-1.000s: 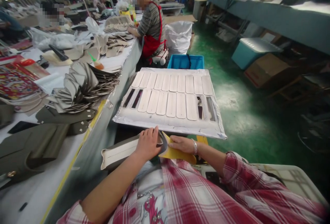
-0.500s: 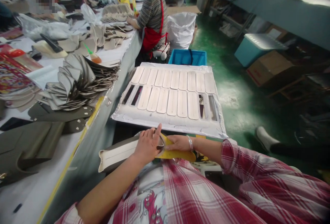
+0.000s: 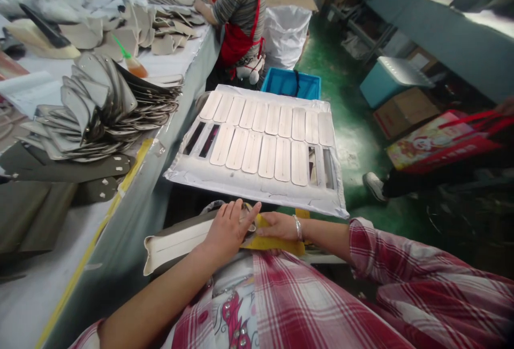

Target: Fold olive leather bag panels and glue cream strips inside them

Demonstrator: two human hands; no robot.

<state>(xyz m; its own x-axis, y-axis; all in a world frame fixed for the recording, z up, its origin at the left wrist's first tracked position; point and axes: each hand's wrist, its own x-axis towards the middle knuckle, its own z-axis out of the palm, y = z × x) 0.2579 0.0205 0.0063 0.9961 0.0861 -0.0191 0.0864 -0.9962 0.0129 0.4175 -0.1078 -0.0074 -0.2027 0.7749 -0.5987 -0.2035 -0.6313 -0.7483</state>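
A grey-brown bag body (image 3: 179, 244) with a long white panel lies across my lap, its open left end showing a wavy pale rim. My left hand (image 3: 227, 228) rests over its right end, fingers bent round the far edge and thumb pointing away. From the right, my right hand (image 3: 279, 227), with a bracelet at the wrist, grips a flat yellow piece (image 3: 275, 244) that meets the bag body's right end. The fingertips are partly hidden there. Beyond both hands, a white cloth-covered board (image 3: 257, 187) carries two rows of pale rounded strips (image 3: 267, 156).
To the left, a long table bears a stack of grey pieces (image 3: 94, 108) and a glue bottle (image 3: 134, 65). A blue crate (image 3: 291, 82) stands behind the board. A co-worker in a red apron (image 3: 241, 44) sits ahead. Someone with a red bag (image 3: 441, 140) passes at right.
The view has tilted down and shifted slightly. A person carrying a red bag has come into view on the right. My hands keep nearly the same hold, the left thumb leaning more rightward.
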